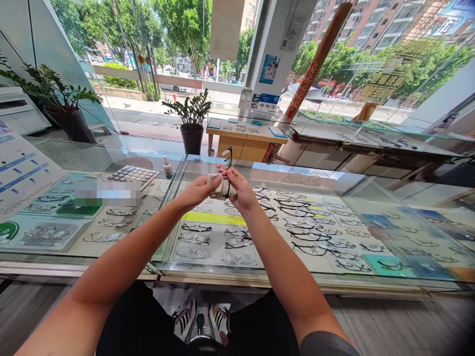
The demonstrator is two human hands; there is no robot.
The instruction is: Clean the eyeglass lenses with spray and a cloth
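Both my hands are raised together over the glass display case. Between them is a pale, crumpled cloth, which my left hand pinches. My right hand grips a pair of eyeglasses with a dark frame. One lens and part of the frame stick up above my fingers, while a dark temple arm curves down beside the cloth. The cloth and fingers hide the other lens.
Rows of eyeglasses lie under the glass. On the case to the left are a small spray bottle, a calculator and a printed sheet. Beyond stand a potted plant and a wooden cabinet.
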